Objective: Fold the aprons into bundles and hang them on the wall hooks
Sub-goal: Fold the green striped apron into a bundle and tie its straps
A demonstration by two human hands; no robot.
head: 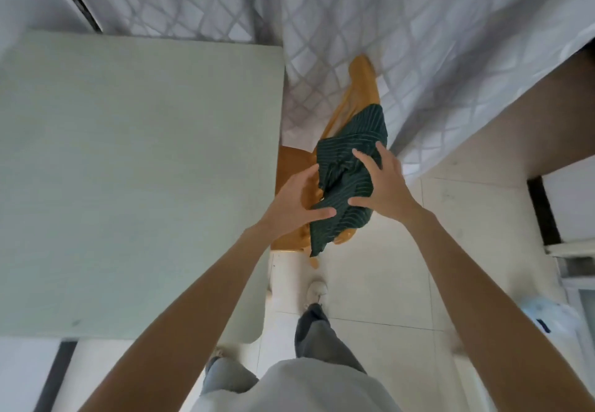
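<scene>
A pale green tabletop (pixel 135 170) fills the left of the head view. At its right edge the left hand (pixel 294 202) reaches in w/ fingers spread, thumb pressed flat on the lower part of a dark green striped apron (pixel 349 180); fingertips sit behind the cloth, prob. curled into it, though the fold hides them. The apron is bunched mid-air between both hands, above an orange chair (pixel 289 167) tucked beside the tabletop. The right hand (pixel 383 183) clasps the bundle from the other side, fingers splayed over the top folds, thumb along the lower edge. Orange fabric (pixel 362 86) trails up behind it against a white patterned curtain (pixel 434 41).
</scene>
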